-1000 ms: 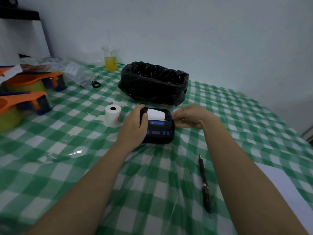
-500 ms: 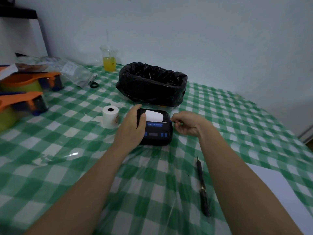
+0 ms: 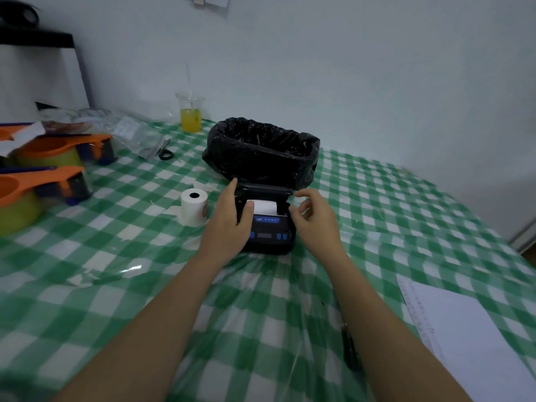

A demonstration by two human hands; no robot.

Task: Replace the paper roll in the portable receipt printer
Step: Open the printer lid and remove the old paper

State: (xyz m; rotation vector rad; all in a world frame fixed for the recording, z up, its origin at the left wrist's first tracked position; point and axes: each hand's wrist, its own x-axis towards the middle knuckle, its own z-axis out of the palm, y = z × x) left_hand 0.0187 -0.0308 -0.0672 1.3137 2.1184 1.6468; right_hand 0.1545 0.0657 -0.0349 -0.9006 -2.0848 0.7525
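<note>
The black portable receipt printer point(image 3: 268, 235) with blue buttons sits on the checked tablecloth, its lid point(image 3: 265, 188) swung up at the back. White paper point(image 3: 264, 207) shows inside the opened compartment. My left hand point(image 3: 229, 219) grips the printer's left side, thumb resting at the paper bay's edge. My right hand point(image 3: 314, 217) hovers at the printer's right side with fingers spread, touching nothing that I can make out. A white paper roll point(image 3: 193, 208) stands on end just left of my left hand.
A bin lined with a black bag point(image 3: 261, 152) stands right behind the printer. A cup of yellow drink point(image 3: 190, 116), scissors point(image 3: 165, 153) and plastic bags lie at the back left. Orange and green containers point(image 3: 37, 175) fill the left edge. A black pen point(image 3: 349, 349) and white paper sheet point(image 3: 464, 329) lie near right.
The printer's lid has swung up, exposing the paper inside. My right hand has let go of the printer's right edge and spread its fingers. The left hand still holds the printer.
</note>
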